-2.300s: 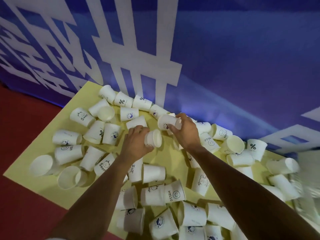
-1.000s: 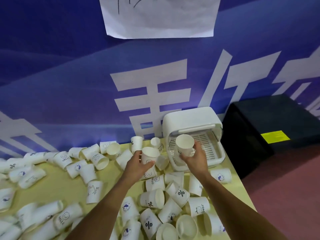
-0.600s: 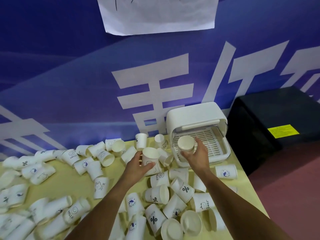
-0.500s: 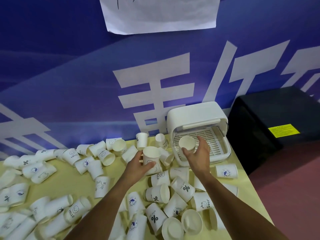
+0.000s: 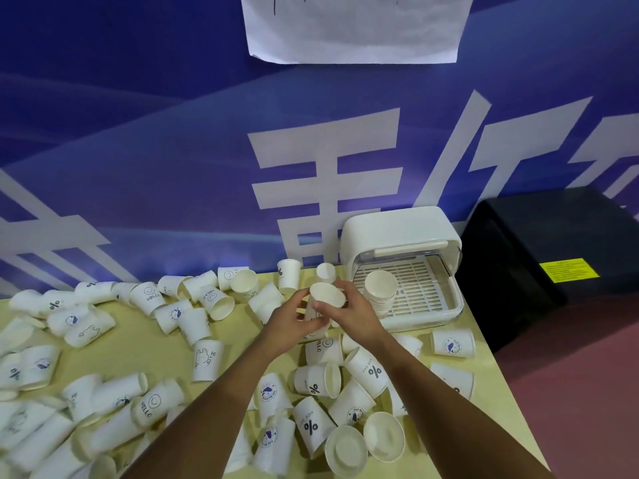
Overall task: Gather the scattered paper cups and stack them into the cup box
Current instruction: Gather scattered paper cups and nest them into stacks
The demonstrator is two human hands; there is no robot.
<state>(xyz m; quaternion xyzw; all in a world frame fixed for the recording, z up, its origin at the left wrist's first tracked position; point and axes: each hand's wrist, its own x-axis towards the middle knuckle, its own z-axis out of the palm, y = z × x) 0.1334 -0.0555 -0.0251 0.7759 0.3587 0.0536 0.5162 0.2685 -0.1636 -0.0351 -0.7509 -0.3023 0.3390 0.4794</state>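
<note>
A white paper cup [image 5: 326, 297] is upright between both hands, just left of the cup box. My left hand [image 5: 292, 321] grips its lower side and my right hand [image 5: 351, 314] wraps it from the right. The white cup box [image 5: 397, 233] stands open at the table's far right, lid raised over a slatted tray [image 5: 420, 290]. A short stack of cups [image 5: 380, 286] stands upright on the tray's left part. Several more white printed cups [image 5: 313, 390] lie scattered over the yellow table [image 5: 138, 344].
A black cabinet [image 5: 553, 243] with a yellow label stands right of the table. A blue wall with white characters [image 5: 328, 181] runs behind, with a paper sheet [image 5: 352, 25] taped on it. The table's right edge [image 5: 501, 395] drops to red floor.
My right hand has let go of its cup, which now sits on the stack in the box, and has moved left to take hold of the cup that my left hand carries.
</note>
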